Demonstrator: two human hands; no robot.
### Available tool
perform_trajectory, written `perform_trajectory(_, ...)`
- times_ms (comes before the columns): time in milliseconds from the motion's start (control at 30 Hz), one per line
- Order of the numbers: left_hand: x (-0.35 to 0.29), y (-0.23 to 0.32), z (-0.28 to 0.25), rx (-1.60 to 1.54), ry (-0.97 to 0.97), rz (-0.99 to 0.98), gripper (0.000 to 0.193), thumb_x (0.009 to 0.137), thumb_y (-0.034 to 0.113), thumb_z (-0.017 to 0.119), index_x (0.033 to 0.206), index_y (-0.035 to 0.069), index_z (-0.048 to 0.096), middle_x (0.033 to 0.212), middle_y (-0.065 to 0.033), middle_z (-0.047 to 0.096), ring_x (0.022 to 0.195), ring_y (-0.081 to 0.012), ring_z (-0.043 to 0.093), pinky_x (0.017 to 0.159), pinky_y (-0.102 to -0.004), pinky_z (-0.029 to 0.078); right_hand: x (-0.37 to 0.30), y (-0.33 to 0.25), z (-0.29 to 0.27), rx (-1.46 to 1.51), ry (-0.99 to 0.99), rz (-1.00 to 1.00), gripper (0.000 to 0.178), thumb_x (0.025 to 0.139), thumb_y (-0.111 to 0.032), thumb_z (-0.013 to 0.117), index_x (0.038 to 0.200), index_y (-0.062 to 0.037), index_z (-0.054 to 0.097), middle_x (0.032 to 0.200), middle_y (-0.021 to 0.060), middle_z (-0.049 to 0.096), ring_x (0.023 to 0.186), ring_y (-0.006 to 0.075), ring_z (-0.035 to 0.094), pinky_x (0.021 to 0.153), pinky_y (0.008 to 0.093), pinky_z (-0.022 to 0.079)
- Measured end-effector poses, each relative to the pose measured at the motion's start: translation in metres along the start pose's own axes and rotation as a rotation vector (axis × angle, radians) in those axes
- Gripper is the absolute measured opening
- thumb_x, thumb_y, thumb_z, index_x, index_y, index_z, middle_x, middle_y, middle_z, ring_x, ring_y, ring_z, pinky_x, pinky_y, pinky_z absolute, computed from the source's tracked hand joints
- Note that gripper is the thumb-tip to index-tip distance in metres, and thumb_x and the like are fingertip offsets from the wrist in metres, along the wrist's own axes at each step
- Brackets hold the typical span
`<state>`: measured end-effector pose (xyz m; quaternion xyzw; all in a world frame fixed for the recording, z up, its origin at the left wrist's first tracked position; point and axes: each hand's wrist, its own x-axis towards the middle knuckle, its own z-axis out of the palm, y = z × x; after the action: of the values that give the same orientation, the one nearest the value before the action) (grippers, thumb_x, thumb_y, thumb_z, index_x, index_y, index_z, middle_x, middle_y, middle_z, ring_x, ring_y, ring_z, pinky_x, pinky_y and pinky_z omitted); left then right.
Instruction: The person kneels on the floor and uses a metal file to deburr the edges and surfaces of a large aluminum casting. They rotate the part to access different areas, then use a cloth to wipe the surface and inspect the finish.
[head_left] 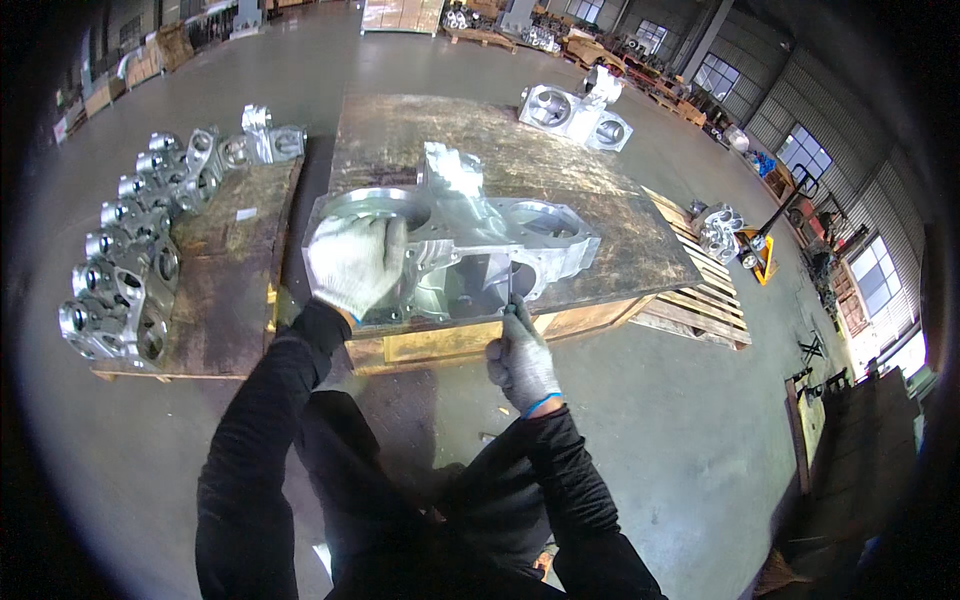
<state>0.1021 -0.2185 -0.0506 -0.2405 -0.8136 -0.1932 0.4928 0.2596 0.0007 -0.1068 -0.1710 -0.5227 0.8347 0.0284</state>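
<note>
A large silvery metal casting (465,225) with round bores and an open frame lies near the front edge of a dark wooden-topped crate (400,130). My left hand (352,262), in a white work glove, rests with curled fingers on the left end of the casting, over the rim of its big bore. In my gloved right hand (525,365), below the casting's front edge, is a thin rod-shaped tool (510,278). It points up into an opening beside the smaller right-hand bore. The tool's handle is mostly hidden by my fingers.
Another casting (575,115) stands at the crate's far right corner. Several similar castings (130,265) line a second wooden platform (235,290) on the left. To the right are a slatted pallet (700,290), more castings (718,232) and a yellow pallet jack (762,258).
</note>
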Motion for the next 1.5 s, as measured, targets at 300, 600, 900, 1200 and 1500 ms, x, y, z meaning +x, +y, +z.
perform_trajectory(300, -0.065, 0.121, -0.006, -0.511, -0.608, -0.013, 0.047, 0.108, 0.039, 0.046, 0.147, 0.015, 0.055, 0.152, -0.0111, 0.057, 0.134, -0.0328, 0.06, 0.116, -0.0469, 0.046, -0.033, 0.028, -0.022, 0.578, -0.109, 0.142, 0.024, 0.109, -0.03, 0.051, 0.113, -0.011, 0.065, 0.079, 0.0003, 0.062, 0.053, 0.0099, 0.051, 0.049, 0.0227, 0.045)
perform_trajectory(600, -0.05, 0.147, 0.021, -0.397, -1.046, 0.097, 0.061, 0.109, 0.043, 0.039, 0.153, 0.001, 0.047, 0.155, -0.0228, 0.051, 0.095, -0.0386, 0.073, 0.085, -0.0458, 0.06, -0.017, 0.002, -0.022, 0.533, 0.087, 0.336, 0.026, 0.11, -0.033, 0.051, 0.099, -0.015, 0.067, 0.071, -0.0052, 0.061, 0.047, 0.0074, 0.05, 0.04, 0.0239, 0.04)
perform_trajectory(900, -0.013, 0.139, 0.016, -0.581, -1.224, -0.085, 0.052, 0.109, 0.043, 0.039, 0.117, 0.001, 0.069, 0.09, -0.023, 0.074, 0.08, -0.0416, 0.074, 0.075, -0.0522, 0.058, -0.008, -0.007, -0.025, 0.662, -0.022, 0.333, 0.036, 0.109, -0.04, 0.05, 0.107, -0.0082, 0.066, 0.08, 0.0021, 0.068, 0.056, 0.0121, 0.061, 0.046, 0.0292, 0.05)
perform_trajectory(1200, -0.023, 0.141, 0.027, -0.643, -1.064, -0.145, 0.065, 0.112, 0.052, 0.031, 0.098, 0.006, 0.075, 0.064, -0.0168, 0.064, 0.068, -0.0359, 0.07, 0.071, -0.0491, 0.058, -0.006, -0.018, -0.02, 0.679, -0.122, 0.296, 0.031, 0.111, -0.034, 0.047, 0.109, -0.0093, 0.065, 0.088, 0.0004, 0.069, 0.062, 0.0102, 0.062, 0.055, 0.0295, 0.055)
perform_trajectory(1500, -0.027, 0.148, 0.024, -0.552, -1.052, 0.026, 0.051, 0.111, 0.042, 0.037, 0.123, 0.0, 0.064, 0.068, -0.0169, 0.064, 0.063, -0.0319, 0.068, 0.063, -0.0502, 0.056, -0.009, -0.01, -0.028, 0.653, 0.108, 0.346, 0.033, 0.11, -0.037, 0.047, 0.115, -0.0099, 0.065, 0.086, 0.0008, 0.067, 0.066, 0.0093, 0.064, 0.055, 0.0264, 0.054)
